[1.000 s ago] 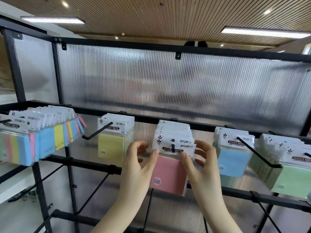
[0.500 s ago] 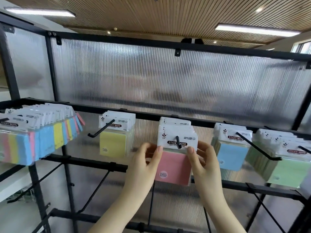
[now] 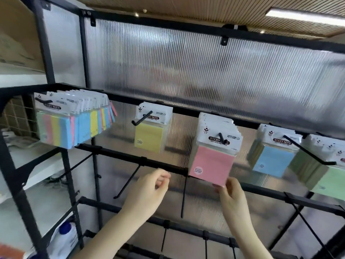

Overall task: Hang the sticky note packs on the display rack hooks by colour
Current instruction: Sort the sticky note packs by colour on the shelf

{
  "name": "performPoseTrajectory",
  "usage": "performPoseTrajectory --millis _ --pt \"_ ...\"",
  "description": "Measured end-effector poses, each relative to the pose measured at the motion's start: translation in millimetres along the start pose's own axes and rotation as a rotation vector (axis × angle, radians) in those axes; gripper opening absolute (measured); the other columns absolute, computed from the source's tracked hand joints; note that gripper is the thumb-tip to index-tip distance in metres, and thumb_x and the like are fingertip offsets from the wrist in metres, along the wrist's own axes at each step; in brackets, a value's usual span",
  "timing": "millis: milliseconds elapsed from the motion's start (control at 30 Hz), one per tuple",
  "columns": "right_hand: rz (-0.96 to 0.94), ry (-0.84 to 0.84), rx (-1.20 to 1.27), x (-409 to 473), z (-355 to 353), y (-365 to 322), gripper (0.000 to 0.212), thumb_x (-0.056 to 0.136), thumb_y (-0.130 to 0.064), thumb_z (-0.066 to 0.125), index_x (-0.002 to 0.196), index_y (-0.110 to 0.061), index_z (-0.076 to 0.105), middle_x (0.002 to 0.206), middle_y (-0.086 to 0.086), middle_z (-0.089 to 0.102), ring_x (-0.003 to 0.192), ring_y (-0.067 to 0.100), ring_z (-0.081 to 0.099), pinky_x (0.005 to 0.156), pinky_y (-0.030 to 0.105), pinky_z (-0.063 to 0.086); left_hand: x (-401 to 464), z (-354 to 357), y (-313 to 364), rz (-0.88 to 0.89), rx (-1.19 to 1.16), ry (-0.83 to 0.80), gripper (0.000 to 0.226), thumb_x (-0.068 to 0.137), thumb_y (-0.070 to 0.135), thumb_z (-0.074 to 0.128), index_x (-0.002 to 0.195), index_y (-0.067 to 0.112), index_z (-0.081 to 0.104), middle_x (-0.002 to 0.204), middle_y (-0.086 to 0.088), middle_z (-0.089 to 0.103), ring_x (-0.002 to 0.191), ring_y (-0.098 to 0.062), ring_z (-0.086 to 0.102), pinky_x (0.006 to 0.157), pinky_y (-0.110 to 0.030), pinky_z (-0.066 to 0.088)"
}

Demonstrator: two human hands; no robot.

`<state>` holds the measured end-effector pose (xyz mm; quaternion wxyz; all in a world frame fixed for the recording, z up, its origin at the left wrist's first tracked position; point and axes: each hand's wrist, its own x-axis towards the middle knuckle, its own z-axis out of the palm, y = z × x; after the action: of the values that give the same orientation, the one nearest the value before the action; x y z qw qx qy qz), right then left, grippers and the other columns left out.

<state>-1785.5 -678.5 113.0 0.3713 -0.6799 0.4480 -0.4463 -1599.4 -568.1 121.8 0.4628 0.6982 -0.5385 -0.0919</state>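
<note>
A stack of pink sticky note packs (image 3: 211, 165) hangs on a black hook (image 3: 222, 138) in the middle of the display rack (image 3: 130, 158). My right hand (image 3: 232, 195) is below it and pinches the front pack's lower right corner between thumb and fingers. Lower and to the left of the pink stack, my left hand (image 3: 149, 189) holds nothing, its fingers loosely curled. Other hooks carry multicolour packs (image 3: 61, 128), yellow packs (image 3: 148, 137), blue packs (image 3: 273, 159) and green packs (image 3: 330, 182).
Bare black hooks (image 3: 128, 181) stick out from the lower rail, one (image 3: 183, 197) directly between my hands. A ribbed translucent panel (image 3: 205, 71) backs the rack. A white bottle with a blue cap (image 3: 65, 234) stands at the lower left.
Both hands have dropped from the sides of the front pink pack. The left hand has let go and moved down-left; the right now sits at the pack's bottom corner. The view swung right.
</note>
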Motion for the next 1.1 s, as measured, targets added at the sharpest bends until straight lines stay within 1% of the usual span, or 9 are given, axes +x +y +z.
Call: performPoseTrajectory --millis 100,267,367,467,533,667,833,1000,1100 --pt "0.006 -0.148 -0.071 -4.6 10.3 4.8 0.011 0.096 -0.018 0.051 0.090 -0.019 0.060 0.085 0.000 0.067 0.080 0.022 0.063 0.068 0.032 0.047 -21.4 -12.1 -5.1 -0.064 0.037 0.032 0.016 0.097 0.024 0.049 0.106 0.032 0.059 0.100 0.023 0.059 0.095 0.007 0.055 0.077 -0.002 0.041" --pt "-0.092 -0.350 -0.128 -23.4 30.9 -10.1 0.018 0.095 -0.014 0.050 0.085 -0.023 0.062 0.082 -0.006 0.067 0.079 0.013 0.062 0.069 0.024 0.047 -59.0 -36.6 -13.3 -0.198 0.143 0.071 0.017 0.097 0.024 0.049 0.109 0.029 0.060 0.103 0.019 0.060 0.095 0.007 0.053 0.075 -0.005 0.039" --pt "-0.215 -0.404 -0.109 -39.2 45.9 -27.1 0.016 0.095 -0.015 0.052 0.086 -0.022 0.062 0.080 -0.006 0.067 0.072 0.008 0.061 0.062 0.018 0.045 -82.9 -54.1 -19.3 -0.280 0.164 0.112 0.018 0.097 0.022 0.050 0.111 0.026 0.060 0.106 0.013 0.063 0.099 0.001 0.056 0.074 -0.003 0.038" --pt "-0.327 -0.473 -0.118 -55.4 64.6 -44.3 0.014 0.095 -0.015 0.053 0.088 -0.022 0.063 0.080 -0.010 0.066 0.076 0.001 0.061 0.066 0.015 0.046 -104.8 -67.4 -25.9 -0.337 0.187 0.145 0.015 0.096 0.024 0.051 0.106 0.029 0.060 0.105 0.014 0.063 0.098 0.002 0.056 0.072 -0.003 0.037" --pt "-0.373 -0.518 -0.106 -66.3 76.6 -54.6 0.013 0.094 -0.014 0.053 0.091 -0.018 0.065 0.082 -0.009 0.067 0.078 0.003 0.062 0.071 0.019 0.047 -116.0 -73.2 -30.9 -0.359 0.185 0.156 0.013 0.096 0.023 0.051 0.103 0.031 0.059 0.105 0.015 0.063 0.095 0.004 0.055 0.069 0.000 0.037" --pt "-0.411 -0.596 -0.070 -87.6 99.3 -72.7 0.014 0.096 -0.016 0.052 0.092 -0.016 0.065 0.083 -0.006 0.067 0.078 0.007 0.060 0.073 0.021 0.047 -130.3 -87.7 -44.6 -0.398 0.167 0.186 0.013 0.096 0.023 0.051 0.103 0.030 0.060 0.105 0.013 0.065 0.099 0.001 0.057 0.069 0.002 0.036" --pt "-0.446 -0.670 -0.083 -103.2 146.3 -93.8 0.015 0.095 -0.018 0.052 0.092 -0.014 0.065 0.082 -0.008 0.066 0.080 0.007 0.061 0.075 0.023 0.048 -134.7 -122.5 -74.1 -0.426 0.185 0.225 0.013 0.095 0.025 0.053 0.103 0.035 0.057 0.103 0.020 0.061 0.097 0.002 0.055 0.080 -0.012 0.040" --pt "-0.476 -0.724 -0.076 -122.2 215.4 -123.6 0.013 0.095 -0.018 0.052 0.085 -0.023 0.060 0.081 -0.005 0.067 0.076 0.010 0.061 0.072 0.024 0.046 -137.3 -178.5 -111.3 -0.412 0.237 0.226 0.013 0.095 0.022 0.054 0.104 0.028 0.059 0.097 0.022 0.058 0.096 0.003 0.056 0.072 0.000 0.036" --pt "-0.487 -0.755 -0.065 -136.4 266.1 -146.8 0.013 0.095 -0.016 0.053 0.086 -0.020 0.062 0.078 -0.005 0.065 0.076 0.014 0.061 0.071 0.027 0.045 -143.2 -221.7 -139.3 -0.440 0.214 0.257 0.013 0.094 0.018 0.055 0.103 0.026 0.059 0.098 0.020 0.060 0.094 0.004 0.056 0.074 -0.002 0.038"
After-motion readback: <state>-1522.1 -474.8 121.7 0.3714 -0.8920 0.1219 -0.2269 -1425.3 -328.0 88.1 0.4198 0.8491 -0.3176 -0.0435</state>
